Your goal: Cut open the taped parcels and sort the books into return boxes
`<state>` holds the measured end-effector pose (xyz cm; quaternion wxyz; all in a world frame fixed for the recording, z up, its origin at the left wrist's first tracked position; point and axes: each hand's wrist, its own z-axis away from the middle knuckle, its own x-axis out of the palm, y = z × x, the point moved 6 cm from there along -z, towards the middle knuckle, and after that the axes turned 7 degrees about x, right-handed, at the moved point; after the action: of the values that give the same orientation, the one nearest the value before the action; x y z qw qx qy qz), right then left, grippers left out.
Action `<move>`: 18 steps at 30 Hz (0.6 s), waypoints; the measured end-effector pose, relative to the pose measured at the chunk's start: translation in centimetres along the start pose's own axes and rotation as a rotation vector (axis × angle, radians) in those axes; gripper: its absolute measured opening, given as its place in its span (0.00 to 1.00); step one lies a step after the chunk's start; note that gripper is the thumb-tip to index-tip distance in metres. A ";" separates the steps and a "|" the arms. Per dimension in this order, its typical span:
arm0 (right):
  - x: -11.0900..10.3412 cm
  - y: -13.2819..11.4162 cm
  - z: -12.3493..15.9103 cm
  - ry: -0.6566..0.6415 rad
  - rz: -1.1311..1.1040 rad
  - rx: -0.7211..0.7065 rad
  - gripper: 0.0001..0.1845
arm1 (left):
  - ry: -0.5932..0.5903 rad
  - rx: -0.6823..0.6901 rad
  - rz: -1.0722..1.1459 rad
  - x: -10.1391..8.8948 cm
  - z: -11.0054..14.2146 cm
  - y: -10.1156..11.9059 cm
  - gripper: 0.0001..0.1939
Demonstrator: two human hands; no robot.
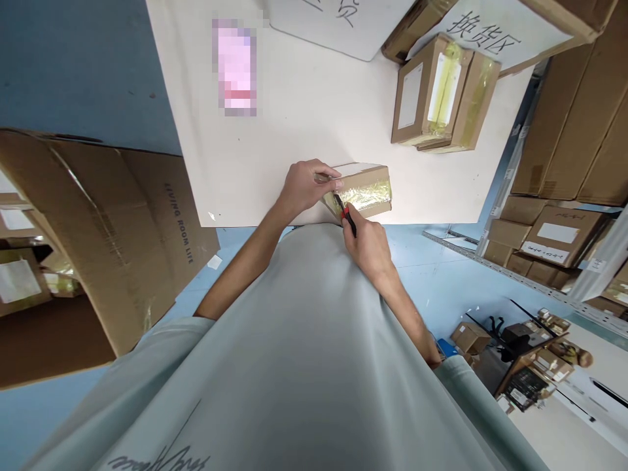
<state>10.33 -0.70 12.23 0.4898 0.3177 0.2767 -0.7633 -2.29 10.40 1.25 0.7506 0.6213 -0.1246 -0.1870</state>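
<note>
Where the white table (318, 121) meets the wearer's grey-green shirt (333, 314), the right hand (369, 245) curls its fingers around a black-and-red utility knife (346, 213), at six o'clock of a small taped carton (366, 193). That carton lies at the table's near edge. At its nine o'clock, the left hand (305, 188) touches its end, thumb and forefinger close together; whether they pinch the tape, I cannot tell.

Farther out, at two o'clock, stand two taped cardboard boxes (444, 98); at half past ten lies a pixelated pink patch (236, 62). A large carton printed "LIVING ROOM LIFE" (132, 216) is at nine o'clock. Beyond the two boxes, at one o'clock, is a handwritten sign (483, 33).
</note>
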 end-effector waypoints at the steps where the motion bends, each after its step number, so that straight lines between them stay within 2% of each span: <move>1: -0.1 -0.1 0.0 -0.004 0.011 0.005 0.29 | 0.004 0.001 0.004 0.0 0.0 0.0 0.06; 10: -0.3 -0.8 0.1 -0.042 0.088 0.037 0.28 | 0.025 0.012 0.003 0.0 0.1 0.1 0.06; 18: -0.2 -2.3 -1.1 -0.108 0.204 0.061 0.28 | 0.074 0.027 -0.003 -0.2 0.0 -0.5 0.06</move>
<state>8.47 1.06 11.97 0.5694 0.3172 0.1926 -0.7336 -2.56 10.40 0.76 0.7459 0.6382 -0.0983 -0.1634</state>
